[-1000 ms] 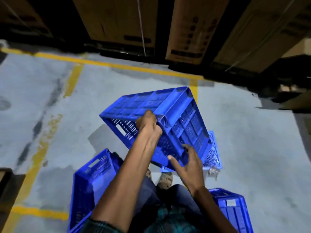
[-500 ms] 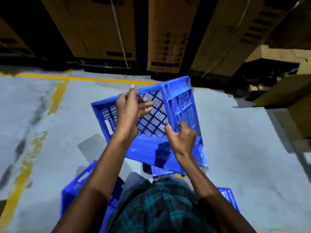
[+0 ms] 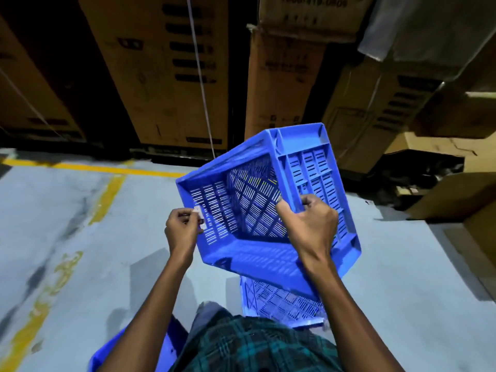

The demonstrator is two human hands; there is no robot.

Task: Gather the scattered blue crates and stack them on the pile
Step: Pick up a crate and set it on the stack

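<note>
a corner of a blue crate on the floor [image 3: 134,345] shows at the near edge of the view, left of the person's checked shirt [image 3: 249,345]. just beyond the shirt another slatted crate [image 3: 281,302] lies on the grey floor [image 3: 80,224], under the held crate [image 3: 257,208].

since half a second ago the held crate has swung right and turned, so its open mouth now faces the camera and the left; the left hand [image 3: 182,228], then spread inside over the lattice base, now pinches the left rim with curled fingers [image 3: 188,216]. the right hand [image 3: 308,226] stays wrapped round the right rim, thumb inside, fingers on the outer wall.

the crate hangs tilted above the floor, long axis running from near right to far left. cardboard boxes [image 3: 166,71] stand behind the yellow line [image 3: 107,169].
</note>
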